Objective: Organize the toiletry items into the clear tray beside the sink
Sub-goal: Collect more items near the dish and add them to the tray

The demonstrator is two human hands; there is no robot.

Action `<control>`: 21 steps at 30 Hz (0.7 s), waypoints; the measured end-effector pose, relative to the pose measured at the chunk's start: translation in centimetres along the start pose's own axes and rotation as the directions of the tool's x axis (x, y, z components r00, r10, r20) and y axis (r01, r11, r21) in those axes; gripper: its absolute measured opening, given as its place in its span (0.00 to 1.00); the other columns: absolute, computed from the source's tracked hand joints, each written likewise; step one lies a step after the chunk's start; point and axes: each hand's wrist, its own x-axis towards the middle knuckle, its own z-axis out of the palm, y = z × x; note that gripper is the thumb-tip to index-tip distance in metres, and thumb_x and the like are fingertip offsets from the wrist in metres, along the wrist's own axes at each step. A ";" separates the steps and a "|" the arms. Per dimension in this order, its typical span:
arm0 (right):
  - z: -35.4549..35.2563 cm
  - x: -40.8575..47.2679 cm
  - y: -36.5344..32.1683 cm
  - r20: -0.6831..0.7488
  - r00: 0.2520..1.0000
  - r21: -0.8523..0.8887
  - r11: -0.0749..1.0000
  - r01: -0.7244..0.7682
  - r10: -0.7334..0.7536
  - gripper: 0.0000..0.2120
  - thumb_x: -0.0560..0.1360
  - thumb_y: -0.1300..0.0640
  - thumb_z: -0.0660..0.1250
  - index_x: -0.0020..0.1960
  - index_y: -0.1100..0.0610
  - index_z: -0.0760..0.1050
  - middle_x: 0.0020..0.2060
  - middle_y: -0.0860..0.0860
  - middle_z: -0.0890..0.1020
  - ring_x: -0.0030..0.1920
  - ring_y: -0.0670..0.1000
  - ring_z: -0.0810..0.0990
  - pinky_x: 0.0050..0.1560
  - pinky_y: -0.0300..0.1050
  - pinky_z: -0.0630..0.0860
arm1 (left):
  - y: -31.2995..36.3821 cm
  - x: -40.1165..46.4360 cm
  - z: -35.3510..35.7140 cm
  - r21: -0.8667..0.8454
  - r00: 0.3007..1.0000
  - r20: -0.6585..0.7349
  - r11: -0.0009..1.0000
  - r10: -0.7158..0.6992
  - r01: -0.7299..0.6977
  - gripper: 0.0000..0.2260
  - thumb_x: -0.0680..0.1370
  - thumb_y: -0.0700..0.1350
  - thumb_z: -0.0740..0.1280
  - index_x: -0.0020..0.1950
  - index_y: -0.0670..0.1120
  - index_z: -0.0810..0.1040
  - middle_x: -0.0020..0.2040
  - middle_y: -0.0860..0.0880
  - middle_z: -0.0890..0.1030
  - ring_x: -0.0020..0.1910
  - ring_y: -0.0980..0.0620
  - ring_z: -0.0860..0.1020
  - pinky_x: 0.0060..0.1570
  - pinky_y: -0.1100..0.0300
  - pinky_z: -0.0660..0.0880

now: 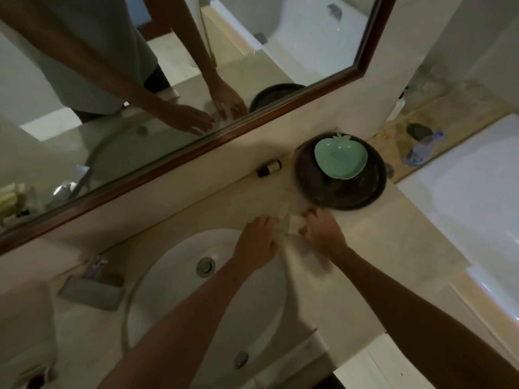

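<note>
A clear tray [293,221], faint and blurred, lies on the beige counter just right of the sink [174,299]. My left hand [257,241] reaches across the basin and holds the tray's left edge. On the tray's right edge, the fingers of my right hand [323,231] are curled. The tray's contents cannot be made out. A small brown bottle [269,167] lies on its side against the wall behind the tray. A mint green apple-shaped dish [340,158] rests in a dark round tray [345,192] at the counter's back corner.
A faucet [95,265] and a grey soap dish [91,293] stand left of the basin. The wood-framed mirror [179,161] runs along the wall. A white bathtub [463,206] lies to the right, with small items on its ledge [421,144].
</note>
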 end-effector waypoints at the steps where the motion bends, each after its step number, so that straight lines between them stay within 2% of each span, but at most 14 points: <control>1: 0.7 -0.2 0.4 -0.016 1.000 0.022 1.000 -0.003 0.004 0.21 0.73 0.46 0.63 0.61 0.57 0.75 0.60 0.58 0.75 0.55 0.61 0.74 0.55 0.55 0.73 | -0.1 1.7 -0.2 0.040 0.998 0.048 0.999 0.026 -0.028 0.27 0.72 0.46 0.66 0.70 0.45 0.67 0.66 0.43 0.72 0.63 0.42 0.71 0.58 0.48 0.72; 3: 1.2 -0.7 0.9 -0.068 0.997 0.121 0.992 -0.019 0.027 0.19 0.71 0.44 0.64 0.55 0.54 0.76 0.56 0.56 0.76 0.51 0.58 0.76 0.50 0.54 0.76 | 0.4 3.8 0.3 0.100 0.987 0.140 0.990 0.082 -0.096 0.31 0.71 0.49 0.69 0.72 0.45 0.65 0.70 0.44 0.69 0.67 0.44 0.68 0.63 0.48 0.68; 5: 1.0 -1.5 1.4 -0.151 0.988 0.218 0.976 0.010 0.023 0.16 0.70 0.46 0.70 0.54 0.54 0.78 0.56 0.55 0.77 0.52 0.57 0.76 0.50 0.52 0.77 | 1.5 4.7 1.5 0.064 0.980 0.167 0.991 0.104 -0.116 0.33 0.69 0.50 0.72 0.71 0.45 0.66 0.70 0.44 0.70 0.67 0.44 0.68 0.65 0.48 0.66; 9: -1.3 -2.1 2.3 -0.272 0.958 0.374 0.927 0.014 0.095 0.12 0.73 0.52 0.72 0.54 0.56 0.81 0.56 0.54 0.79 0.53 0.53 0.77 0.53 0.49 0.76 | 3.4 4.4 4.1 0.072 0.992 0.110 0.995 0.064 -0.072 0.26 0.62 0.51 0.72 0.58 0.46 0.74 0.55 0.45 0.77 0.54 0.43 0.76 0.52 0.50 0.72; 12: -3.6 1.7 1.6 -0.301 0.949 0.341 0.940 0.014 0.095 0.11 0.74 0.58 0.68 0.56 0.58 0.79 0.54 0.54 0.78 0.52 0.52 0.77 0.52 0.52 0.78 | 3.8 3.3 4.9 0.107 0.998 0.059 0.994 0.027 -0.033 0.23 0.59 0.52 0.68 0.51 0.46 0.74 0.50 0.46 0.76 0.49 0.43 0.75 0.47 0.51 0.71; 14: -5.0 6.1 0.0 -0.250 0.968 0.253 0.966 0.053 0.013 0.16 0.71 0.60 0.67 0.58 0.58 0.77 0.56 0.55 0.78 0.54 0.56 0.77 0.53 0.56 0.77 | 4.1 2.6 5.3 0.113 0.999 0.020 0.993 0.039 -0.041 0.26 0.58 0.51 0.67 0.55 0.45 0.73 0.50 0.46 0.75 0.49 0.44 0.74 0.50 0.51 0.71; 16: -6.3 10.5 -2.2 -0.189 0.971 0.148 0.973 0.175 -0.146 0.19 0.71 0.62 0.66 0.62 0.59 0.76 0.60 0.58 0.77 0.59 0.62 0.75 0.58 0.59 0.75 | 4.1 2.4 5.9 0.096 0.996 0.003 0.991 0.094 -0.094 0.33 0.59 0.50 0.67 0.64 0.44 0.70 0.56 0.46 0.76 0.54 0.44 0.73 0.58 0.51 0.71; 18: -6.7 13.9 -4.1 -0.035 0.961 0.030 0.960 0.277 -0.276 0.24 0.75 0.62 0.64 0.71 0.57 0.70 0.70 0.58 0.72 0.68 0.62 0.70 0.67 0.59 0.69 | 4.2 2.6 6.6 0.090 0.988 0.052 0.985 0.145 -0.149 0.37 0.61 0.50 0.69 0.69 0.45 0.65 0.61 0.45 0.75 0.57 0.44 0.73 0.62 0.49 0.70; 20: -6.5 16.2 -4.9 0.149 0.937 -0.121 0.934 0.336 -0.317 0.29 0.78 0.58 0.63 0.77 0.55 0.60 0.76 0.55 0.63 0.74 0.60 0.63 0.70 0.56 0.63 | 4.5 3.3 7.1 0.108 0.978 0.109 0.976 0.177 -0.188 0.35 0.61 0.49 0.72 0.67 0.46 0.67 0.61 0.45 0.75 0.56 0.44 0.73 0.59 0.49 0.72; 21: -5.9 17.0 -5.0 0.186 0.930 -0.166 0.922 0.348 -0.318 0.29 0.78 0.56 0.63 0.78 0.54 0.59 0.77 0.55 0.61 0.74 0.60 0.62 0.70 0.56 0.64 | 4.9 3.6 7.2 0.125 0.973 0.141 0.972 0.180 -0.198 0.32 0.61 0.48 0.73 0.64 0.45 0.69 0.59 0.45 0.75 0.55 0.44 0.74 0.57 0.50 0.73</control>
